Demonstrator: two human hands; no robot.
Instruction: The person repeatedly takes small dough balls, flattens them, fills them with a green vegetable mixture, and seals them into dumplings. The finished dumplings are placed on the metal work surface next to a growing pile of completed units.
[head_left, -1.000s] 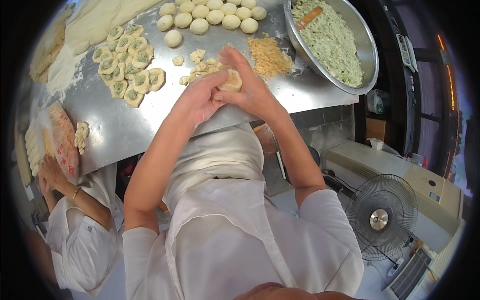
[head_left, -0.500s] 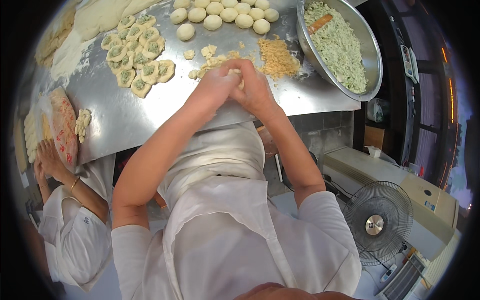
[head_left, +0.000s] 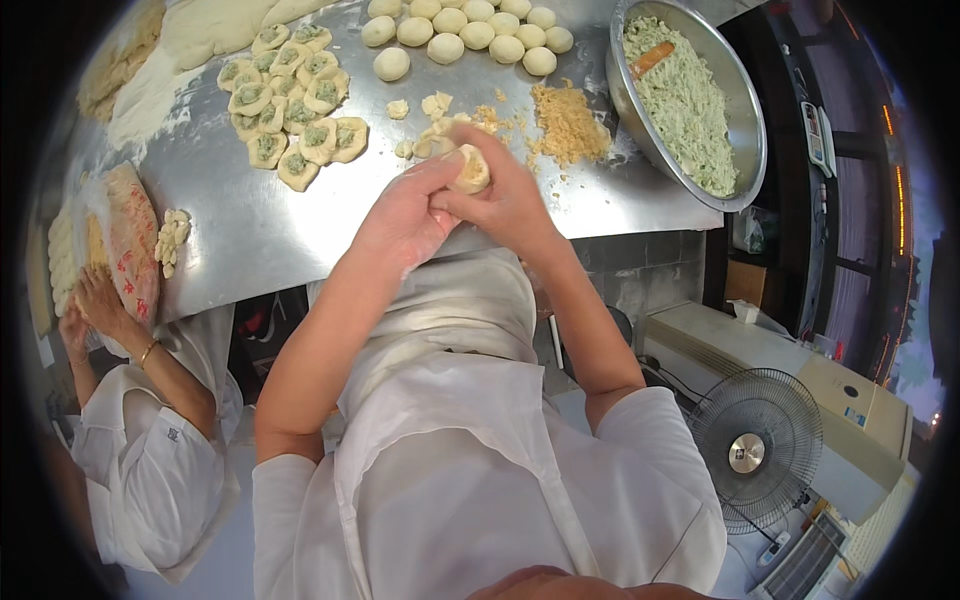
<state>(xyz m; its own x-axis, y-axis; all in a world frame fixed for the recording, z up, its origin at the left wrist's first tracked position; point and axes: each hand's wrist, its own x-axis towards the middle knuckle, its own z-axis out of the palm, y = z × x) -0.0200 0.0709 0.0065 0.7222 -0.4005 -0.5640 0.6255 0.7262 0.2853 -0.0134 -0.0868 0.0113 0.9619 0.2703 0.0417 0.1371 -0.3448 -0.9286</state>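
A piece of dough (head_left: 473, 170) with pale yellow crumbly filling showing in its open top is held between my two hands over the table's near edge. My left hand (head_left: 412, 205) is closed on its left side, the thumb against it. From the right, my right hand (head_left: 512, 198) wraps round the same dough. Just beyond my hands lie small dough bits (head_left: 432, 142) and a heap of yellow crumbly filling (head_left: 568, 123). Round dough balls (head_left: 445, 47) sit farther back. To the left is a cluster of open dough pieces with green filling (head_left: 297, 167).
A large metal bowl (head_left: 760, 150) of shredded green filling, with an orange-brown handle in it, stands at the right on the steel table (head_left: 270, 225). A co-worker's hands (head_left: 103, 305) are by a red-patterned plastic bag (head_left: 130, 230) at left. A fan (head_left: 750, 450) stands at lower right.
My hands have turned and parted slightly, so the dough's open top with the filling now shows. The view has shifted a little. The co-worker's hands have moved slightly by the bag.
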